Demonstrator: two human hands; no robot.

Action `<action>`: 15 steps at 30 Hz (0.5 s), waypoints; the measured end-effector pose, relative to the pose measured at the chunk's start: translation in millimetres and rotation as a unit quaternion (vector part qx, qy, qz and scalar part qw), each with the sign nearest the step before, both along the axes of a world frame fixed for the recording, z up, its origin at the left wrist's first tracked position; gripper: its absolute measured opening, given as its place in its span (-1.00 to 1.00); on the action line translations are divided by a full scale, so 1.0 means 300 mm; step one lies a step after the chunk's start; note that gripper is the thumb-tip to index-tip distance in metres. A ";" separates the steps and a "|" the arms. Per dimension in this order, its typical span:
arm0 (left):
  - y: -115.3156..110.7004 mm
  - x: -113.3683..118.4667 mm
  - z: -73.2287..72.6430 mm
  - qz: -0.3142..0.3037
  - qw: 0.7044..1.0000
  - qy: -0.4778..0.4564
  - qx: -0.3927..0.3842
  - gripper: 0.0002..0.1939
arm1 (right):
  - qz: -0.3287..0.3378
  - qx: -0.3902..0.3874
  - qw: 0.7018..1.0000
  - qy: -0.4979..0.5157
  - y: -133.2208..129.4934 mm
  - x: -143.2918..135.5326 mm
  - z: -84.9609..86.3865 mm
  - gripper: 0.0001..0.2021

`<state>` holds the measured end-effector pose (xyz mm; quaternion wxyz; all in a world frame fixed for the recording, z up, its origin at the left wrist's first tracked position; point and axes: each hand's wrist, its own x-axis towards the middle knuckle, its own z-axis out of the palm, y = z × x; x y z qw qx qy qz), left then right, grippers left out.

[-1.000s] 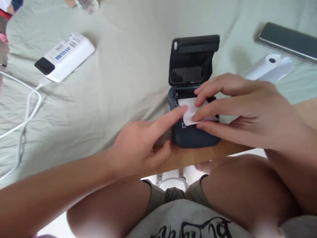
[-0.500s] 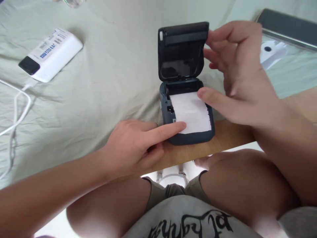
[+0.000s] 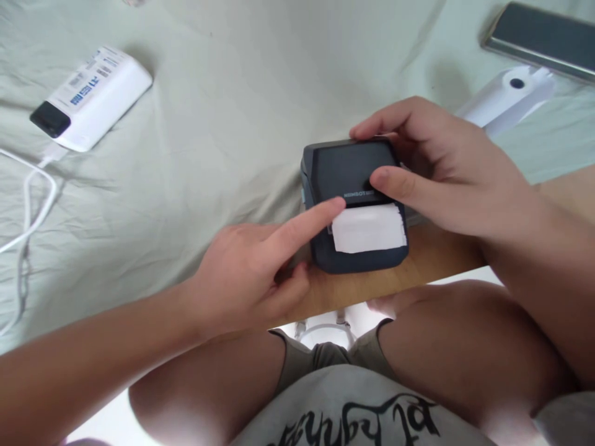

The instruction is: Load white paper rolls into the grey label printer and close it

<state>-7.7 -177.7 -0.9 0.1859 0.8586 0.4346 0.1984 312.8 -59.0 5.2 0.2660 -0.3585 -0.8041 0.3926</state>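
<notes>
A dark blue and black label printer (image 3: 353, 167) lies flat at the table's near edge with its lid down. White paper (image 3: 369, 229) sticks out from under the lid's near edge, over the printer's front. My right hand (image 3: 446, 161) grips the printer from the right, with its thumb on top of the lid and fingers around the far right corner. From the left, my left hand (image 3: 260, 266) stretches its index finger across the printer, the tip touching the lid's near edge beside the paper. Its thumb is bent by the printer's lower left corner; the other fingers are mostly hidden.
A white device with a dark end, perhaps a power bank (image 3: 93, 99), lies at the left with a white cable (image 3: 32, 186) plugged in. At the upper right are a dark flat case (image 3: 543, 40) and a white piece with a round hole (image 3: 502, 99). Pale green cloth (image 3: 223, 124) covers the table; its wooden edge (image 3: 437, 260) shows.
The printer's lid has swung down from upright, covering most of the paper. My right hand came down with it, and my left index finger moved up from the paper to the lid's edge.
</notes>
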 end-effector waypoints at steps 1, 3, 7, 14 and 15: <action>0.001 0.002 -0.001 0.001 1.000 -0.006 0.001 -0.17 | 0.007 -0.019 1.000 0.009 0.003 0.001 -0.001 -0.53; 0.004 0.005 -0.005 -0.001 1.000 -0.010 -0.001 -0.12 | 0.021 -0.038 0.999 0.020 0.009 0.002 0.001 -0.51; 0.008 0.002 -0.016 0.011 1.000 0.003 0.003 -0.13 | 0.034 -0.062 0.997 0.014 0.023 0.006 0.008 -0.47; 0.013 -0.012 -0.039 0.018 0.999 -0.036 -0.005 -0.15 | 0.050 -0.039 0.998 -0.010 0.034 0.015 -0.019 -0.44; 0.012 -0.014 -0.044 0.028 0.999 -0.038 -0.015 -0.12 | 0.042 -0.016 0.999 -0.014 0.026 0.016 -0.023 -0.43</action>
